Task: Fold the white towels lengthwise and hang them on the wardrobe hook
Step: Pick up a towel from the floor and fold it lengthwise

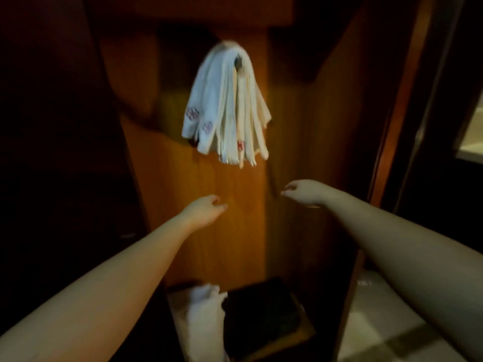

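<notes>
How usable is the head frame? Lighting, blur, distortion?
Head view: dim and warm, with the left side and corners nearly black; soft motion blur on the hanging towels and both hands, left hand and right hand, neither holding anything; wide-angle bending shows in the wardrobe panel edges; the white cloth below is smeared, its detail unreadable.

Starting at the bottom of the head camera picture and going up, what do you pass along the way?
White cloth bundle beside a dark box at the bottom → left hand → right hand, slightly higher, both empty → folded white towels draped over the wardrobe hook.
</notes>
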Motion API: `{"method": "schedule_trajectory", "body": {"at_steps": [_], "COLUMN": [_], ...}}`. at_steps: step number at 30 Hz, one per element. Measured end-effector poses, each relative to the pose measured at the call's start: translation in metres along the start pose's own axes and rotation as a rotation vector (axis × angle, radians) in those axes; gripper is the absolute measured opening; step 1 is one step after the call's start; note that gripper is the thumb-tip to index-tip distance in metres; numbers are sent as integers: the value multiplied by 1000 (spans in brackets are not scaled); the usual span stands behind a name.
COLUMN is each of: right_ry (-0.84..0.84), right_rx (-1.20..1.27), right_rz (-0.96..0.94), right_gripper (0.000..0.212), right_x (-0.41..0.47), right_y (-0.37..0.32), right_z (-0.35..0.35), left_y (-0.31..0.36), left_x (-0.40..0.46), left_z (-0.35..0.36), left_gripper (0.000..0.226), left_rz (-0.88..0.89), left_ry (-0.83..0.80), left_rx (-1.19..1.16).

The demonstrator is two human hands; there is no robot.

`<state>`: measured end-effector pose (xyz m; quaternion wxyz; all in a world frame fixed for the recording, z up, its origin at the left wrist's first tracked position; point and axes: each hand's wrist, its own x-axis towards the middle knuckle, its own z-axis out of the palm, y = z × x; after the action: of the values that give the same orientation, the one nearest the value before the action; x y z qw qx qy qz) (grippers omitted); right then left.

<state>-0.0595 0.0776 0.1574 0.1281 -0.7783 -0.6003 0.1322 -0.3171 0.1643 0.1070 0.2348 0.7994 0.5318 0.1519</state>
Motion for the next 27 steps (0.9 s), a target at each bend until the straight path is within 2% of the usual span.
{"method": "schedule_trajectory", "body": {"at_steps": [3,7,12,21,27], "right_ry": [-56,-162,-165,-225,-280], "right_rx": [-9,15,-1,89,207], "right_rz": [-39,36,95,327,497], "right_gripper": [55,63,64,67,65], "right_x": [-53,-113,-175,-261,-295], "right_y": [36,98,185,374,495], "right_z": [47,98,152,214,213], "left_y": [-8,-3,27,152,239], "left_x": [-37,-69,-89,-76,-63], "left_z": [48,118,203,380,489], "left_gripper": [62,61,57,67,65], "left_rz": [70,176,209,356,384], "left_ry": [-116,-263,-453,-758,-856], "left_rx": [52,176,129,221,227]}}
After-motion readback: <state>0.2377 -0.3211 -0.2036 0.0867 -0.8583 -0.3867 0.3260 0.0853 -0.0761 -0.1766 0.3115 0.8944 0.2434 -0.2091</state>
